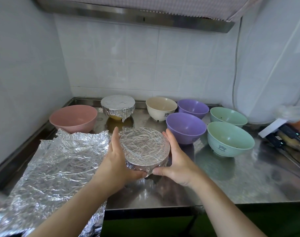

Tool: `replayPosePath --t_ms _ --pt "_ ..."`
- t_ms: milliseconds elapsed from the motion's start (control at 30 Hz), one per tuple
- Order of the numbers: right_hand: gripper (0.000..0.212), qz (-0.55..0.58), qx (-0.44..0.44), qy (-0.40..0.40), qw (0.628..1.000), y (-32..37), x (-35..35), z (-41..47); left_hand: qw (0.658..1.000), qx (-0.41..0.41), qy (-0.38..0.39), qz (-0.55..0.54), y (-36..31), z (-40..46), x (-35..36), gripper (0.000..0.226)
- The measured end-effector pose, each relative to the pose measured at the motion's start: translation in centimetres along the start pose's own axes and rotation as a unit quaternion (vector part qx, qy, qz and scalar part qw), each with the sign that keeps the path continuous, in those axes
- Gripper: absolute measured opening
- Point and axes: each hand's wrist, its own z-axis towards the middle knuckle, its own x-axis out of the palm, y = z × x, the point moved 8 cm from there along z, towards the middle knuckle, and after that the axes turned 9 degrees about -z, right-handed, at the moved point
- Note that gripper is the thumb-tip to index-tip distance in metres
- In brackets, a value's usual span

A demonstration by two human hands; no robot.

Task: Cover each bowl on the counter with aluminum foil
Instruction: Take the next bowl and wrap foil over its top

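Bare forearms, no sleeves; hands (118,161) ungloved, ringless.

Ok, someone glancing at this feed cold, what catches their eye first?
Probably the foil-wrapped bowl at centre front, pressed between the left hand and right hand. Next, the crinkled foil sheets spread at left over the counter edge. Behind sit a second foil-covered bowl and six uncovered ones, pink, cream, purple and green.
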Motion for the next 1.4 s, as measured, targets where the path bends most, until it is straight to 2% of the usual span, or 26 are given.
replayPosePath --t_ms 300,567,900,1400 --pt "0.137 0.005 0.002 0.003 1.0 -1.0 -0.3 0.0 0.996 -0.037 0.072 -0.036 0.5 0.3 -0.8 0.162" --pt "0.138 -0.008 -0.009 -0.024 1.0 -0.3 -0.2 -0.2 0.999 -0.035 0.032 0.022 -0.2 0.0 -0.6 0.157" --pt "0.157 -0.031 -0.023 -0.065 0.997 0.8 0.2 0.0 0.997 -0.001 0.002 0.072 -0.9 -0.1 -0.2 0.158" --pt "0.164 -0.051 -0.013 -0.078 0.996 1.3 0.5 0.5 0.999 0.007 -0.01 0.044 -1.0 0.0 0.0 0.164"
